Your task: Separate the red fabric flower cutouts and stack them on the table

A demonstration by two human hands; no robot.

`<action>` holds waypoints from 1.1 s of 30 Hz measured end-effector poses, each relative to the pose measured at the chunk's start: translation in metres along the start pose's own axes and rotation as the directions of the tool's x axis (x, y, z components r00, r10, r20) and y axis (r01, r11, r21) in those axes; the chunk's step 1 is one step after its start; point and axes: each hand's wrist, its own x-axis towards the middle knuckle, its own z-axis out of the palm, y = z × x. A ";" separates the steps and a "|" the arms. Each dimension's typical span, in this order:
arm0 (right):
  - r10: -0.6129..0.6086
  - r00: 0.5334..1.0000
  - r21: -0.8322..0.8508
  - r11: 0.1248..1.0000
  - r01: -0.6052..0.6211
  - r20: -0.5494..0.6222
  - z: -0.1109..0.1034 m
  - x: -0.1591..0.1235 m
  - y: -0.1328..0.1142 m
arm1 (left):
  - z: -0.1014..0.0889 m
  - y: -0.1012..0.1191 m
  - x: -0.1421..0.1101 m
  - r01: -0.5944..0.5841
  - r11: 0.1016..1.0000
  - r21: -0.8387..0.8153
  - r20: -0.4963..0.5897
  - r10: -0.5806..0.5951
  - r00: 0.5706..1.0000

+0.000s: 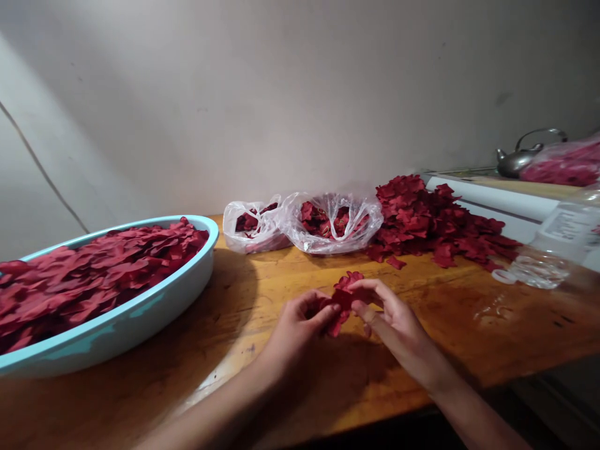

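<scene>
Between my two hands, just above the wooden table (pixel 225 312), are red artificial flower petals (pixel 344 299) with ruffled edges. My left hand (pixel 302 315) pinches them from the left, thumb on top. From the right, my right hand (pixel 387 309) grips their other side between thumb and fingers. Beyond my hands sits a clear plastic bag (pixel 328 244) holding red petals and thin yellowish bits. A smaller plastic bag (pixel 239 231) with dark red pieces touches its left side. Right of the bags rises a loose heap of red petals (pixel 417 215).
At left stands a large light-blue basin (pixel 206 250) full of red petals. A clear plastic bottle (pixel 548 262) lies at right. Behind it are a white appliance (pixel 506 197), a metal kettle (pixel 515 161) and a bag of pink material (pixel 565 162). A wall closes off the back.
</scene>
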 end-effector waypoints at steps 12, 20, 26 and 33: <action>-0.350 0.930 -0.808 0.576 0.121 -0.110 -0.041 0.015 0.021 | -0.005 -0.019 0.011 0.076 0.996 0.046 0.116 -0.081 0.990; -0.037 0.994 -0.427 0.901 0.078 0.104 0.008 -0.008 -0.006 | -0.004 -0.018 0.007 0.097 0.989 0.115 0.039 -0.102 0.994; -0.010 1.000 -0.217 0.976 0.011 0.007 0.013 0.003 0.014 | -0.001 -0.014 0.005 -0.004 0.999 -0.049 0.026 0.006 1.000; -0.127 0.965 -0.063 0.991 0.115 -0.229 -0.019 0.000 -0.004 | -0.002 -0.009 0.007 0.024 0.998 0.054 -0.019 -0.023 1.000</action>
